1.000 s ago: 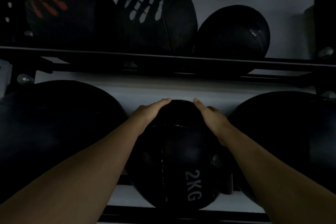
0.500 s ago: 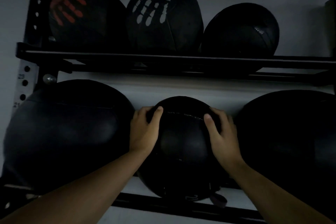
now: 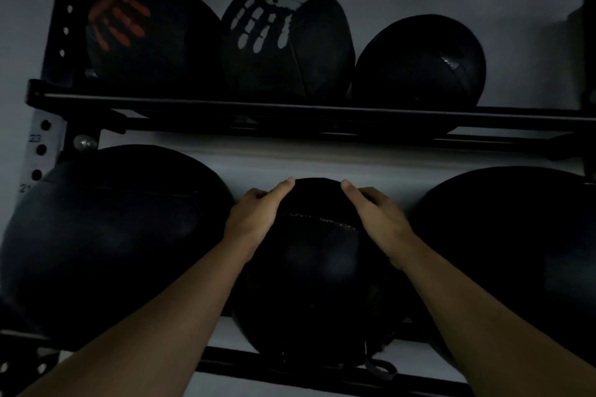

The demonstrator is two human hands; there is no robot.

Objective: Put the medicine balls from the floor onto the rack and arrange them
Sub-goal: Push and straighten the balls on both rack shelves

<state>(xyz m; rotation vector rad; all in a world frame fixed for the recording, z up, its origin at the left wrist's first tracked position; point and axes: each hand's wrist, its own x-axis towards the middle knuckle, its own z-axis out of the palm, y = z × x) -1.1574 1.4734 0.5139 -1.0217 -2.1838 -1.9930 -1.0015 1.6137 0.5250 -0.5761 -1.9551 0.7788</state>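
Observation:
A small black medicine ball [image 3: 316,271] sits on the lower rails of the black rack [image 3: 290,374], between two bigger black balls. My left hand [image 3: 254,219] lies on its upper left side and my right hand [image 3: 380,219] on its upper right, fingers wrapped over the top toward the wall. A large black ball [image 3: 109,235] is at its left and another large ball [image 3: 509,255] at its right. The light is dim.
The upper shelf rail [image 3: 290,113] carries a ball with a red handprint [image 3: 142,35], one with a white handprint [image 3: 283,39] and a plain black ball [image 3: 419,64]. A perforated rack upright [image 3: 42,151] stands at the left. A pale wall is behind.
The ball has turned under my hands; its 2KG mark has rolled out of sight. My hands slid from its sides up to the top. The view shifted slightly.

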